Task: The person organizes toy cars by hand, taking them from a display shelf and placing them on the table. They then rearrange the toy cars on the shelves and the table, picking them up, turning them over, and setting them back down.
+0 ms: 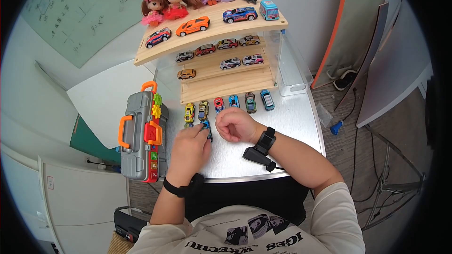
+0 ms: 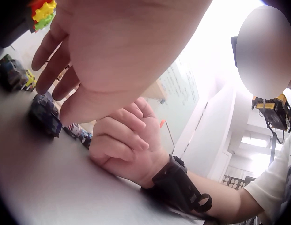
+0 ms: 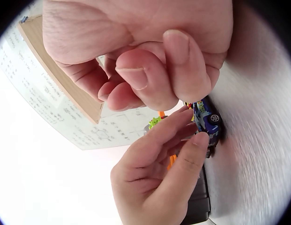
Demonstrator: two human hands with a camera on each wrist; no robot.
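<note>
In the head view my left hand (image 1: 190,153) is over the near left of the table, at a small blue toy car (image 1: 207,129). Its thumb and fingers pinch the blue car (image 3: 208,119) in the right wrist view; in the left wrist view the car (image 2: 46,115) looks dark beside the fingertips. My right hand (image 1: 237,124) rests to the right with fingers loosely curled and nothing visible in them. A yellow-green car, partly covered, sits by my left fingertips. Beyond the hands stand a yellow car (image 1: 189,112), a red car (image 1: 219,105) and several others.
A wooden shelf (image 1: 230,87) holding toy cars stands behind, dolls (image 1: 174,7) on its top. The grey toolbox (image 1: 136,136) with orange handles stands at the table's left. A clear bin (image 1: 294,87) is right of the shelf.
</note>
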